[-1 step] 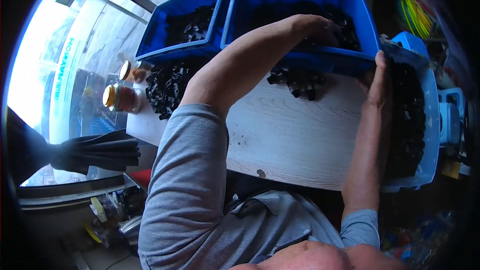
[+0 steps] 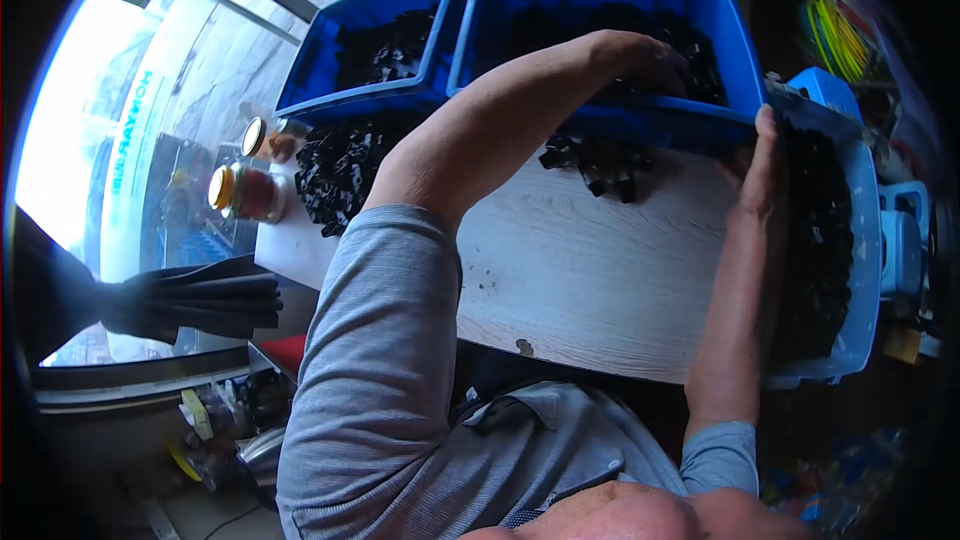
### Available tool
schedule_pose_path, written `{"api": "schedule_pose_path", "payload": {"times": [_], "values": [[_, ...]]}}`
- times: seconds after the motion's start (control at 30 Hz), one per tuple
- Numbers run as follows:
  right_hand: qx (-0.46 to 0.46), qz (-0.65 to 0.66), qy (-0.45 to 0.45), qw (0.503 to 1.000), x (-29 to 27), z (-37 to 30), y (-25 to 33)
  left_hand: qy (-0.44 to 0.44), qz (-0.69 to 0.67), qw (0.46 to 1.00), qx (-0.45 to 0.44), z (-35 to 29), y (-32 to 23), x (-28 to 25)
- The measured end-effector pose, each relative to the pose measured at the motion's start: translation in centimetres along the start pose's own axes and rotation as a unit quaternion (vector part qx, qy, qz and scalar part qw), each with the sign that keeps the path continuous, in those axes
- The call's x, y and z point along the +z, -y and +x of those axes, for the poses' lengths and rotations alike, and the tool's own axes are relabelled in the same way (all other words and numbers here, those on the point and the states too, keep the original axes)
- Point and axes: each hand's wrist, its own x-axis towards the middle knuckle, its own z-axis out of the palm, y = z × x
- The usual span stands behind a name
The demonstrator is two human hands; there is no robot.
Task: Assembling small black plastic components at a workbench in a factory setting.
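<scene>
A large blue bin (image 2: 740, 30) at the far side of the table holds many small black plastic parts. My left arm reaches across into it, and my left hand (image 2: 665, 70) is down among the parts, its fingers lost in shadow. At the bin's near right corner my right hand (image 2: 758, 165) grips the wall, one finger or thumb pointing up along the corner. A small pile of the same black parts (image 2: 598, 165) lies on the table in front of the bin.
Left of it stands a smaller blue bin (image 2: 365, 100) with black parts, with a larger black heap (image 2: 340, 175) before it. Two lidded jars (image 2: 245, 195) sit at the table's left edge. On the right a translucent tub (image 2: 868, 270) holds more black parts. A pale wood-grain tabletop (image 2: 590, 270) lies between my arms.
The whole view has shifted very slightly. Both hands keep their places at the large blue bin.
</scene>
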Motion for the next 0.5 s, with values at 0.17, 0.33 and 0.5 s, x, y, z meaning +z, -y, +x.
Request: {"api": "schedule_pose_path", "payload": {"times": [0.17, 0.33, 0.5], "values": [[0.0, 0.012, 0.012, 1.0, 0.2, -0.6, 0.4, -0.048, 0.062, 0.997, -0.001, 0.1, 0.3, 0.7], [0.252, 0.606, 0.456, 0.601, -5.3, 9.1, -9.3, -0.051, 0.144, 0.988, 0.025, 0.0, -2.2, 0.5], [0.312, 0.742, 0.563, 0.188, -5.4, 13.1, -13.6, -0.067, 0.188, 0.979, 0.044, 2.0, -0.4, 1.4]]}}
